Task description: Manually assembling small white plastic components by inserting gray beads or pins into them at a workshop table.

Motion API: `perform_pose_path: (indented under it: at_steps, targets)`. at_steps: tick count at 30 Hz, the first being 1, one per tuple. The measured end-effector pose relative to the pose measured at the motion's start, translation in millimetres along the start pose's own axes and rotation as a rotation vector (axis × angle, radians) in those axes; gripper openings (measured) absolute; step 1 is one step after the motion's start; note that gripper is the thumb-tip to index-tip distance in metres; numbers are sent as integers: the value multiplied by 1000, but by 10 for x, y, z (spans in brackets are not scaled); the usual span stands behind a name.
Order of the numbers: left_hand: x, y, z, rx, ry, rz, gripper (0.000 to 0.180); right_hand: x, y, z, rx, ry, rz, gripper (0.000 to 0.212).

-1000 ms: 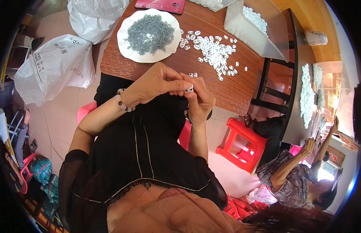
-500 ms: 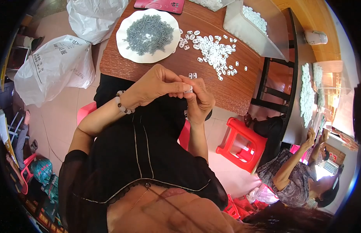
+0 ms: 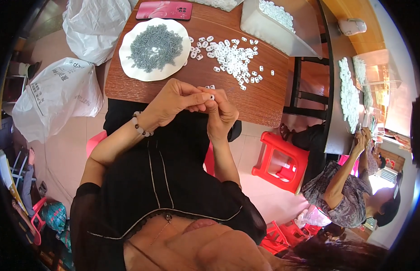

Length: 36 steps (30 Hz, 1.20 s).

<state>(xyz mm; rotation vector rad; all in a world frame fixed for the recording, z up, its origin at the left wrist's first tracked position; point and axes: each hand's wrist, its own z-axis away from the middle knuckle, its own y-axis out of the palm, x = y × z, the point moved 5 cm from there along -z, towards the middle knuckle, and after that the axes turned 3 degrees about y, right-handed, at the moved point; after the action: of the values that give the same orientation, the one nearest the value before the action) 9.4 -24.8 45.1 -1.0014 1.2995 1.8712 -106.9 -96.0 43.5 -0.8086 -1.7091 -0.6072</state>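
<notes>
Above the near edge of the table, both hands meet fingertip to fingertip. My left hand point(image 3: 180, 100), with a beaded bracelet on its wrist, is closed and pinches a small white piece with a dark hole point(image 3: 212, 97). From the other side, my right hand point(image 3: 222, 115) is closed on that same piece, its fingers partly covering it. Just beyond the fingertips lie a couple more white two-hole pieces point(image 3: 211, 86). A pile of such pieces point(image 3: 234, 58) spreads over the tabletop. To its left stands a scalloped white plate point(image 3: 126, 63) heaped with small grey rod-shaped pieces point(image 3: 155, 47).
A pink phone point(image 3: 164, 10) lies behind the plate. At the back right is a translucent bin point(image 3: 268, 34) of white pieces. White sacks point(image 3: 56, 97) stand on the floor at left. A red stool point(image 3: 282, 162) is at right, near another person point(image 3: 341, 194) working at a dark table.
The whole view has shifted slightly, so the table sits further left. Both hands keep their pinch on the small white piece, whose hole now shows more plainly.
</notes>
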Motion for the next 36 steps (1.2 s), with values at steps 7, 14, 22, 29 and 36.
perform_pose_path:
  at_steps: [7,14,22,29,36]
  targets:
    - [94,1,-192,-8,100,-34,26,-220,-55,-120,90,7,-248,54]
    - [174,63,-316,30,119,-110,27,-359,-167,-140,75,31,-300,62]
    - [59,158,-306,-50,277,-241,26,-391,-178,-140,42,35,-448,50]
    - [4,150,-241,-41,284,-284,24,-427,-179,-126,53,21,-511,43]
    - [58,169,-241,2,281,-163,23,-388,-164,-112,2,27,-546,37]
